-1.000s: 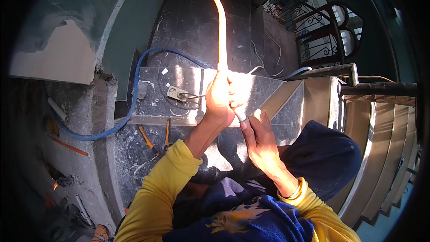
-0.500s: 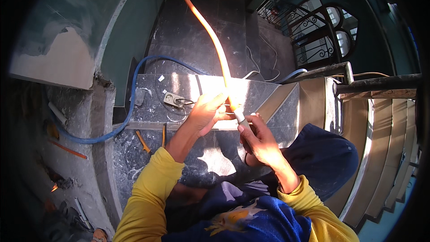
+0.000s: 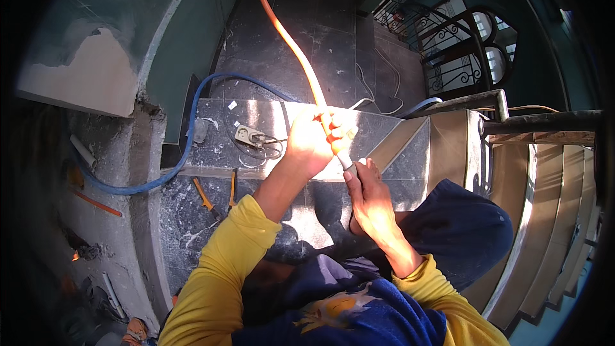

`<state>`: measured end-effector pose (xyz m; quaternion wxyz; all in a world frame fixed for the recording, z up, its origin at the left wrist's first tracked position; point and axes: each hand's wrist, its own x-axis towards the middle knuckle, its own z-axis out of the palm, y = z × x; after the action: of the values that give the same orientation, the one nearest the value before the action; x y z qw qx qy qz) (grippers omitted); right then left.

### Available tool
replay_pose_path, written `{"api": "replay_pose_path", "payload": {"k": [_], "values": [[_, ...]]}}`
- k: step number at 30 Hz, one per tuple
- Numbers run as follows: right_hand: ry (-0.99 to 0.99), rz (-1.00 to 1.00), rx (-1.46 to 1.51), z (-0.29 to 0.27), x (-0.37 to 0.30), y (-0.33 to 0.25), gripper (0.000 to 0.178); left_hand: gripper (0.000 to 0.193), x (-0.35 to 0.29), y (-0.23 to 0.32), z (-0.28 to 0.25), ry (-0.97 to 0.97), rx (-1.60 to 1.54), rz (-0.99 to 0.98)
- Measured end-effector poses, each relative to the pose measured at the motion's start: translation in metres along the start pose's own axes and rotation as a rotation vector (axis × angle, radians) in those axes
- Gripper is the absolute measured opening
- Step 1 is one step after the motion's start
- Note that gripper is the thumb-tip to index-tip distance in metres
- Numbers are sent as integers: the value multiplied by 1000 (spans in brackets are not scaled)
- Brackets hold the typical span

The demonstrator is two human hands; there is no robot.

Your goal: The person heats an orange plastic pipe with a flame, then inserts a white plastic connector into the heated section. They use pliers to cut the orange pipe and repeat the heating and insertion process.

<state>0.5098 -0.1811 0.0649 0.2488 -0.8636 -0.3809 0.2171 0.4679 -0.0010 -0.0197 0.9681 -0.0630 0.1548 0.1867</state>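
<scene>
An orange flexible tube [image 3: 291,41] comes down from the top of the view between my hands, lit brightly by the sun. My left hand [image 3: 310,142] is wrapped round it near its lower end. Just below, a short whitish-grey pipe piece [image 3: 345,161] meets the orange tube. That pale piece is gripped by my right hand [image 3: 370,202], thumb lying along it; its lower end is hidden in the palm. Glare blurs detail around my left fingers. To the left of my hands, a white socket block [image 3: 246,135] with a dark cable lies on the step.
Pliers with orange handles [image 3: 205,196] lie on the dusty dark tiles at left. A blue corrugated tube [image 3: 190,133] curves across the broken wall edge. Stairs [image 3: 544,218] descend at right beside a metal rail [image 3: 544,120]. Thin cables [image 3: 365,90] trail over the landing.
My left hand has turned and closed its fingers round the orange tube, where its fingertips were near the joint before. My right hand has shifted slightly, still on the pale pipe piece.
</scene>
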Motion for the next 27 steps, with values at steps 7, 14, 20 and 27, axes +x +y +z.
{"api": "replay_pose_path", "payload": {"k": [7,14,20,27], "values": [[153,-148,-165,10,-3,3,30,27,-12,-25,21,17,290,295],[-253,160,251,6,12,25,35,27,-5,-21,9,-85,240,170],[-159,177,397,8,19,42,40,35,-25,-21,10,114,422,27],[-88,-16,-102,13,15,33,36,42,-43,-40,-8,181,612,72]]}}
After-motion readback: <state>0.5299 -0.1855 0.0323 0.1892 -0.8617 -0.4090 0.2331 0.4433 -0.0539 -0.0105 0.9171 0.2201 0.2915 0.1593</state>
